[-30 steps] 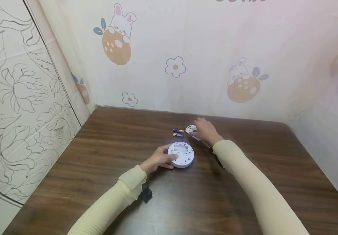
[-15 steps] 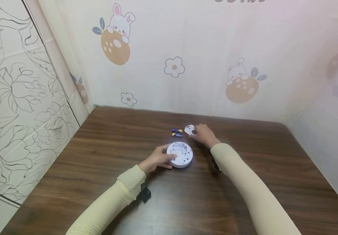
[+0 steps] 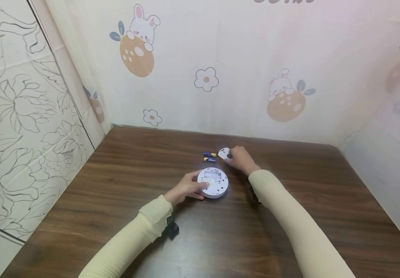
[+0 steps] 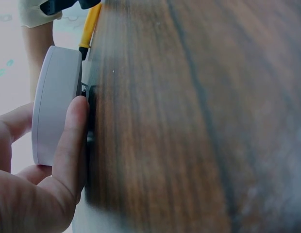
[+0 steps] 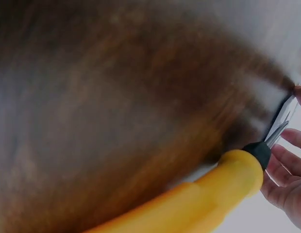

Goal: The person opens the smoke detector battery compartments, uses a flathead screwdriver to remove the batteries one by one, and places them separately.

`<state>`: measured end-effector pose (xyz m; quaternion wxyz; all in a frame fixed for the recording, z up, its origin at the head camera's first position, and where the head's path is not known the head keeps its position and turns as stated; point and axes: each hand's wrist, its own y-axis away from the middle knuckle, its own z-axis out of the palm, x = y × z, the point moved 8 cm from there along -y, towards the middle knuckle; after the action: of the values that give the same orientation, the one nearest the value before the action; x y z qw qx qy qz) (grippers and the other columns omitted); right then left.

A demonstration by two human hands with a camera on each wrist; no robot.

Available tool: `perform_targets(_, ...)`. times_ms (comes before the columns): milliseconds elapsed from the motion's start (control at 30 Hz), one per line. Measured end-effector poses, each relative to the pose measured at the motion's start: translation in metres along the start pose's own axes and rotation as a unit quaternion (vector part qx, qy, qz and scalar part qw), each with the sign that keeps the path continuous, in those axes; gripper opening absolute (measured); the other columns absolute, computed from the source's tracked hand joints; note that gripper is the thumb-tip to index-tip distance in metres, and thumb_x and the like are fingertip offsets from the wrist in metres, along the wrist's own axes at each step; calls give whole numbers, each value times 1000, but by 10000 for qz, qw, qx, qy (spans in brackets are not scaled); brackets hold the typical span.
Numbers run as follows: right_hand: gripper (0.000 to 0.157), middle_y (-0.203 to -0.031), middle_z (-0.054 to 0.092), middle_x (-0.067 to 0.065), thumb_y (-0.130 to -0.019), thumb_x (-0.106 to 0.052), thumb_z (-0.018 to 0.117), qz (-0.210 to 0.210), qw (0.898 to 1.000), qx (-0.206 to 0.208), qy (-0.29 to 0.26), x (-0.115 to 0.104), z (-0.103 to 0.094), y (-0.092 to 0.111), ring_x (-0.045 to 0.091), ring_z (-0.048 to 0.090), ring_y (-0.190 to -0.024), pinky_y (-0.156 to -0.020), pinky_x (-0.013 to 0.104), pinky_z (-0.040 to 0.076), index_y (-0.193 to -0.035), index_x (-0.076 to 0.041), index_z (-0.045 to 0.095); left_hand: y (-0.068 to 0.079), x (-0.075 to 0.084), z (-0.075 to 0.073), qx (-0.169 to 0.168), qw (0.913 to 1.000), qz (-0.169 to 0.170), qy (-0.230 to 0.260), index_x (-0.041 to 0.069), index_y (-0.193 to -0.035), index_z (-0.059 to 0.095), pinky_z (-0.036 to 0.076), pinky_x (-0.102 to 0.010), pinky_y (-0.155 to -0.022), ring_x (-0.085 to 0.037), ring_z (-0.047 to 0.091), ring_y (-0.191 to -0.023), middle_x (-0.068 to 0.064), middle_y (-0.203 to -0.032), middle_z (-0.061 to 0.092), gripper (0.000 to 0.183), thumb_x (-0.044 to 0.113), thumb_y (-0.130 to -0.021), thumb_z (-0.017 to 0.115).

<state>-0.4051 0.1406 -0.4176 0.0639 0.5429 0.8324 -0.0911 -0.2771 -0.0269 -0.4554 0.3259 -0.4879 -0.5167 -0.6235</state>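
Observation:
My left hand [image 3: 187, 186] grips a round white smoke alarm [image 3: 217, 188] from its left side, thumb on the upper face. That face shows an uncovered battery compartment with no batteries in it. In the left wrist view, the alarm's smooth side wall [image 4: 57, 107] stands between thumb and fingers. Farther back, my right hand [image 3: 242, 160] pinches the right edge of a flat white mounting plate [image 3: 223, 153]. A screwdriver with a yellow handle [image 5: 204, 194] lies under the right forearm, its metal shaft near the right fingers [image 5: 289, 160]; the head view hides it.
Two blue-and-yellow batteries [image 3: 209, 159] lie side by side just left of the mounting plate, behind the alarm. Beneath everything is a dark wooden table [image 3: 290, 162], with a patterned curtain [image 3: 186, 46] along its back edge.
My right hand has shifted from over the mounting plate down to its right edge, and the plate has turned slightly. The screwdriver shaft has gone from the head view. The left hand stays put.

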Motion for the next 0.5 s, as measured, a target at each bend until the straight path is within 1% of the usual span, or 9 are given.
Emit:
perform_targets(167,29,-82,61,15,-85,-23,69,4,10000,5,-13,-1,0,0,30,52,-80,-77,44,46,-89,5,68,-1,0,1,-14,10000,19,34,7,-147,36,59,-35,-60,-22,62,-60,-20,-110,55,66,4,-88,67)
perform_targets(500,27,-78,62,13,-84,-22,71,-264,9994,198,-51,-1,-2,1,31,53,-79,-77,45,46,-88,5,69,1,1,-1,0,10000,-23,-52,8,-146,38,59,-35,-61,-22,62,-62,-19,-112,55,64,7,-89,67)
